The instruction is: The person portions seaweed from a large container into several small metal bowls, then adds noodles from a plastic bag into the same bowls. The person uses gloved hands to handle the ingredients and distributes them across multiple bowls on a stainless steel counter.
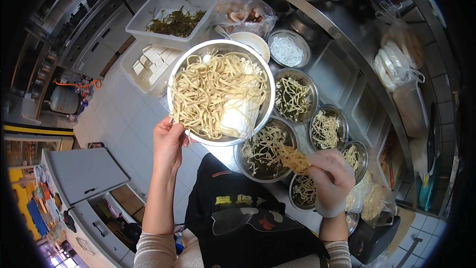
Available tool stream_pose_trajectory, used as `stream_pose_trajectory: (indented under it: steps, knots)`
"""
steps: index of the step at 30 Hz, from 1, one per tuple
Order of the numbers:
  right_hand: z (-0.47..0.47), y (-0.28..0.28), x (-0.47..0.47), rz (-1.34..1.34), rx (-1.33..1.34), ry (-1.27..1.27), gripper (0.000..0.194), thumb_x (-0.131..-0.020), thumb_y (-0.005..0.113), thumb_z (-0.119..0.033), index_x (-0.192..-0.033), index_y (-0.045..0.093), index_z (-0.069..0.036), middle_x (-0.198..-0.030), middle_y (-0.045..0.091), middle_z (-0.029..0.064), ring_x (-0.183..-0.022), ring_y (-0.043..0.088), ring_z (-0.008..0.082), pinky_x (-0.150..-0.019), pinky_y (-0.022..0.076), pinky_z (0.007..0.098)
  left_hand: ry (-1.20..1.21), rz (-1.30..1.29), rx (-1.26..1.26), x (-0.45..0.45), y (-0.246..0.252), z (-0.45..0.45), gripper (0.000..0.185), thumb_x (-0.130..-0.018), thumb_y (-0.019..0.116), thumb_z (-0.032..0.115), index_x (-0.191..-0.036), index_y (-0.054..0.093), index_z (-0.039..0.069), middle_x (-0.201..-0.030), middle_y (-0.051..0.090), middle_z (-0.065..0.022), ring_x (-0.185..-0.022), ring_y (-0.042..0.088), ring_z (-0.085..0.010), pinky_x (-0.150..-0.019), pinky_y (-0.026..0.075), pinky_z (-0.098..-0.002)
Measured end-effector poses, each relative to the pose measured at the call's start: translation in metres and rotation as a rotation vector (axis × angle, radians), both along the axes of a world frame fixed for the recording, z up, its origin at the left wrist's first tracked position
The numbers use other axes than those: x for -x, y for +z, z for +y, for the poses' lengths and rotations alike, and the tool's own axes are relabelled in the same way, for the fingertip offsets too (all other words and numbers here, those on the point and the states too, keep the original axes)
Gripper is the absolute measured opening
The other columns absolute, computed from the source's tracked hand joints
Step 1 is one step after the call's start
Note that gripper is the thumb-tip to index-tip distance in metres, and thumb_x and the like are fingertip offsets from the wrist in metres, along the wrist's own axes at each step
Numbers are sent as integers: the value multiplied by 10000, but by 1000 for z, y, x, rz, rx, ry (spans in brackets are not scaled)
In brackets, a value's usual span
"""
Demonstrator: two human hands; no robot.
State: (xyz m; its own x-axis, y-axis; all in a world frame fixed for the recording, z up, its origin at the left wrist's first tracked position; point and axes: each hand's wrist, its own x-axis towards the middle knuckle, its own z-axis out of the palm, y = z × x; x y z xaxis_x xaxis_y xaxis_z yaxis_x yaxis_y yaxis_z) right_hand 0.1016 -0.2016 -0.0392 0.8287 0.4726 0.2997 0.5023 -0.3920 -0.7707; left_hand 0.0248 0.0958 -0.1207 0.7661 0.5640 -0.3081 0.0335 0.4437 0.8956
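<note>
My bare left hand [171, 134] grips the rim of a large steel bowl [270, 93]. Flat pale noodle-like strips [202, 89] fill most of that bowl, beside a white bundle of enoki mushrooms [241, 115]. In a translucent glove, my right hand [332, 180] pinches a clump of yellowish strips [295, 159] at the right side of a steel bowl [240, 163] holding dark green shreds and pale strips. Smaller steel bowls with similar strips stand around it: one above [296, 95], one to the right [329, 126], and one below, partly behind my glove [303, 190].
Left of the steel bowls are a plastic tub of seaweed [174, 26] and a tub of white tofu blocks [154, 63]. A bowl of white noodle-like strands [288, 50] stands behind. Clear plastic containers [334, 74] line the right, below a steel shelf edge [357, 52]. Plastic bags [375, 201] lie lower right.
</note>
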Motion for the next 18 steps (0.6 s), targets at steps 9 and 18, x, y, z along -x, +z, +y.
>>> stream_pose_trajectory:
  steps: [9,18]
  knots:
    - [6,18,9,-164,48,16,235,-666,723,51,-889,683,-12,-815,633,100,-708,609,227,-635,489,289,16,1,12,3,-1,1,139,-809,505,-23,-872,628,-37,-733,660,-72,-469,549,-78,-397,370,-171]
    - [7,19,15,-289,9,-34,228,-690,708,45,-906,676,-22,-814,626,94,-706,607,227,-631,489,291,25,39,-11,3,4,-1,115,-828,497,5,-850,608,-18,-692,628,-57,-469,544,-90,-388,368,-178]
